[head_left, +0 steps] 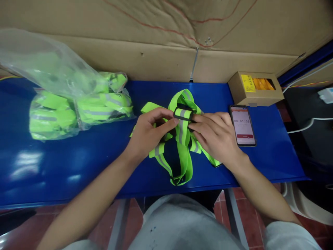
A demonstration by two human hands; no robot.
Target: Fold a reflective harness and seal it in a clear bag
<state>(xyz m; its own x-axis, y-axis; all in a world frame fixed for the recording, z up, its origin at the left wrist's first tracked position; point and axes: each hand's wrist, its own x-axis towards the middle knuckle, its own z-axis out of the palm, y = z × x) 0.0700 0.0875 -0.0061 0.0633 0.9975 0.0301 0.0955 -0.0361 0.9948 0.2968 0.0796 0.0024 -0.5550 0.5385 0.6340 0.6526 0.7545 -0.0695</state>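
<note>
A neon-green reflective strap harness [184, 158] with grey stripes lies looped on the blue table in front of me. Its black slide buckle [182, 114] is raised between my hands, with the green webbing threaded through it. My left hand [152, 130] pinches the buckle's left end between thumb and index finger. From the other side, my right hand [214, 133] closes its fingertips on the buckle's right end and the strap beside it. The fingertips of my right hand are partly hidden behind the buckle and webbing.
Clear bags of folded green straps [104, 107] lie to the left. A phone [242, 125] showing a timer rests right of my hand, before a cardboard box [256, 88] with orange contents. Cardboard sheeting [161, 64] stands behind the blue table [99, 156].
</note>
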